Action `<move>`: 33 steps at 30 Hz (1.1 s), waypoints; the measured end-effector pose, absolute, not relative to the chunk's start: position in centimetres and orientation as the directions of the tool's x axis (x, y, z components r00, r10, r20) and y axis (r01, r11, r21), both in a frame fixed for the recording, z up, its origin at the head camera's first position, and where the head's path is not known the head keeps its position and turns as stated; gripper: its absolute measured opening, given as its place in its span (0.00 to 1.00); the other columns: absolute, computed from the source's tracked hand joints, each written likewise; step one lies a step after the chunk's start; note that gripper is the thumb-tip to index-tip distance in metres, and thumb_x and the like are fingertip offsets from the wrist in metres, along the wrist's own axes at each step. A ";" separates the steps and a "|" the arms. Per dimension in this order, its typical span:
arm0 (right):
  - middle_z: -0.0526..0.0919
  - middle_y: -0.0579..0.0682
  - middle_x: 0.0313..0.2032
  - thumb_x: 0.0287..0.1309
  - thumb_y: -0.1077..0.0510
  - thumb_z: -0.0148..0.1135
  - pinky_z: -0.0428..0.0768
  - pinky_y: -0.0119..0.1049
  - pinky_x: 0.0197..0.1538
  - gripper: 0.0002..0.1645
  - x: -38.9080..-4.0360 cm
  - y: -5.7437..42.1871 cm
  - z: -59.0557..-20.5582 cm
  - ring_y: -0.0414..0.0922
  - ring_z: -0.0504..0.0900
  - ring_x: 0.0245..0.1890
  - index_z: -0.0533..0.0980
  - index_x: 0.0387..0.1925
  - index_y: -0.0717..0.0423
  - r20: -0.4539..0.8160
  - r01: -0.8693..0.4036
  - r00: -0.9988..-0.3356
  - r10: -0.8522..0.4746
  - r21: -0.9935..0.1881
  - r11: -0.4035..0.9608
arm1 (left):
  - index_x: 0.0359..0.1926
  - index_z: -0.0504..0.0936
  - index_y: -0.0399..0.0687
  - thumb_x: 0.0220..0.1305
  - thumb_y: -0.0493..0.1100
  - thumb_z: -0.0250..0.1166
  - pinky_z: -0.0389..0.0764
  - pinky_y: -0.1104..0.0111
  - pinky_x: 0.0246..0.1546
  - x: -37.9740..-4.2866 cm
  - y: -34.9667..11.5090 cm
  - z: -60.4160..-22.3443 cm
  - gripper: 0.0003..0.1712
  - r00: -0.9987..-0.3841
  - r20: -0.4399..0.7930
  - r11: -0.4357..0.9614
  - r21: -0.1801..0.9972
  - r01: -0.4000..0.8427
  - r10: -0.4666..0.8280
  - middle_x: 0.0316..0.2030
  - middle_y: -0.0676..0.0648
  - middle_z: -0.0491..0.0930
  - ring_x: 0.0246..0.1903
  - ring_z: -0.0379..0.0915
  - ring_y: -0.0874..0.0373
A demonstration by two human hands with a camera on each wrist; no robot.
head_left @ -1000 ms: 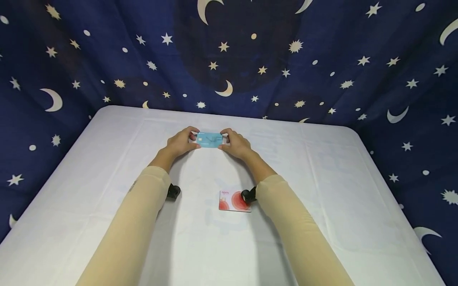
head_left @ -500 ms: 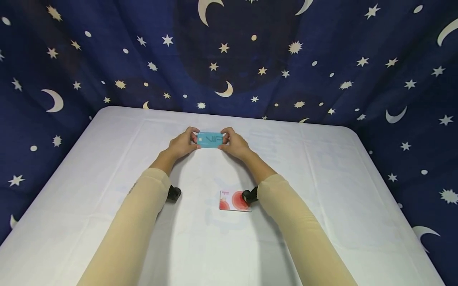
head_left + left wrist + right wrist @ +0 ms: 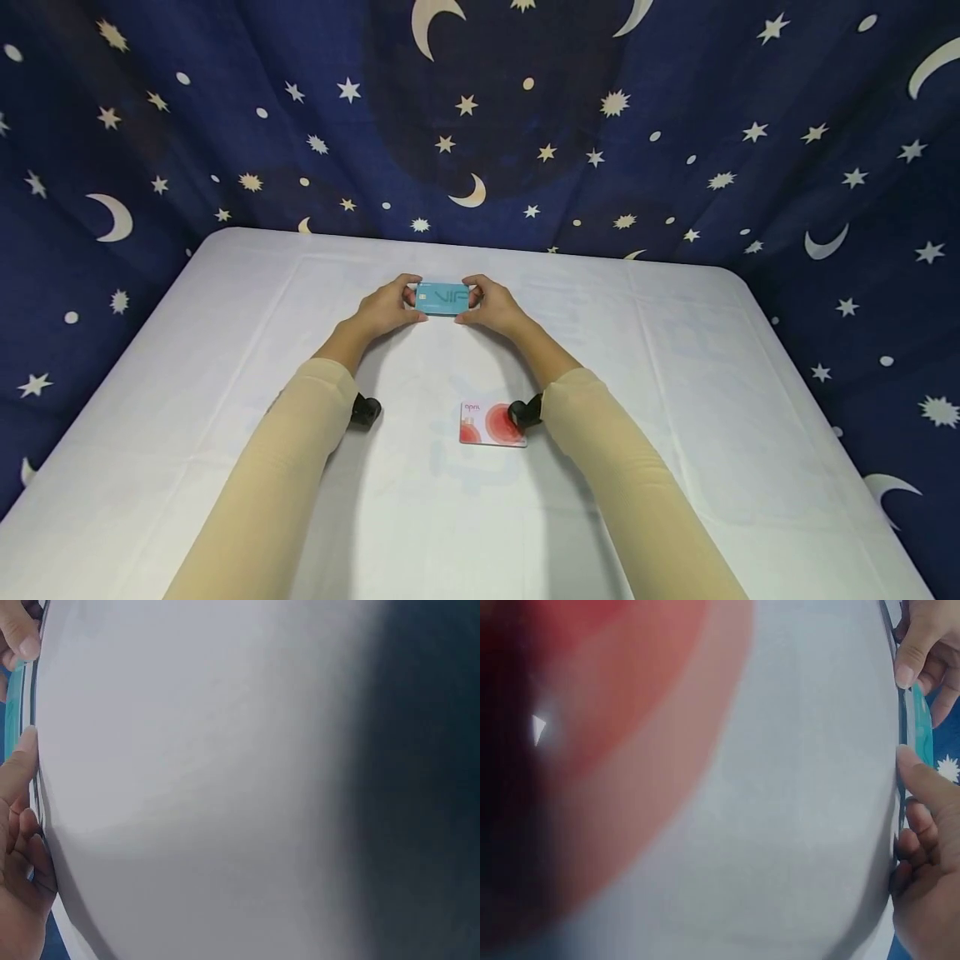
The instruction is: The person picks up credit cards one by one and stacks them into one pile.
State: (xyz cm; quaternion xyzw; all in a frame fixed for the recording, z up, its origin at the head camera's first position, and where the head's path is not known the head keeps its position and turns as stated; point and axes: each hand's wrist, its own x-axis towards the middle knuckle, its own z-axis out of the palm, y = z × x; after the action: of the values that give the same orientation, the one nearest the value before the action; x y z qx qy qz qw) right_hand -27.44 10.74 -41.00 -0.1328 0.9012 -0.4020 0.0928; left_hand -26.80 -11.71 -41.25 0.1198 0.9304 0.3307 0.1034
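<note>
A teal card (image 3: 442, 297) with a gold chip and large dark lettering is held by both hands near the back of the white table. My left hand (image 3: 384, 307) grips its left end, thumb along the near edge and index finger at the far corner. At the opposite end my right hand (image 3: 495, 307) grips it the same way. In the left wrist view the card (image 3: 13, 712) shows edge-on beside pale and dark strips, between the thumbs. A second card (image 3: 483, 423), white with red circles, lies nearer to me, partly covered by the right wrist camera.
A white cloth covers the table (image 3: 247, 400). Behind and beside it hangs a dark blue curtain (image 3: 510, 108) printed with moons and stars. Black wrist cameras, the left one (image 3: 365, 411) included, stick out inward from the sleeves.
Both thumbs have shifted slightly toward me, onto the teal card's near edge. The card stays nearly in place, and the red-and-white card has not moved. The head view has tilted a little.
</note>
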 end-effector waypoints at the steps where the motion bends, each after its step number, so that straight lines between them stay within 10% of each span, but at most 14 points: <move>1: 0.74 0.49 0.34 0.43 0.59 0.76 0.66 0.31 0.32 0.43 -27.4 10.8 -41.0 0.41 0.66 0.25 0.66 0.62 0.58 -0.065 -0.161 -0.948 -0.312 -0.747 0.645 | 0.69 0.59 0.48 0.56 0.49 0.70 0.68 0.58 0.45 -26.8 -11.6 -41.2 0.44 -0.948 -0.114 0.755 0.636 0.161 0.299 0.46 0.48 0.75 0.37 0.70 0.56; 33: 0.78 0.53 0.31 0.42 0.56 0.76 0.77 0.34 0.29 0.38 -25.8 14.3 -39.3 0.43 0.76 0.23 0.70 0.56 0.59 -0.122 -0.173 -0.893 -0.433 -0.796 0.580 | 0.61 0.72 0.43 0.47 0.53 0.75 0.67 0.67 0.32 -25.4 -10.9 -40.1 0.41 -0.894 -0.016 0.690 0.642 0.333 0.447 0.34 0.50 0.75 0.30 0.66 0.57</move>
State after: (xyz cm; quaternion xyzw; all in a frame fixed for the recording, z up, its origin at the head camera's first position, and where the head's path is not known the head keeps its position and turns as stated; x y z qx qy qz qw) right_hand -25.80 14.33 -39.32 -0.1731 0.8756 -0.4241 0.1535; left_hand -25.42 -10.88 -40.09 0.2132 0.9152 0.3310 0.0857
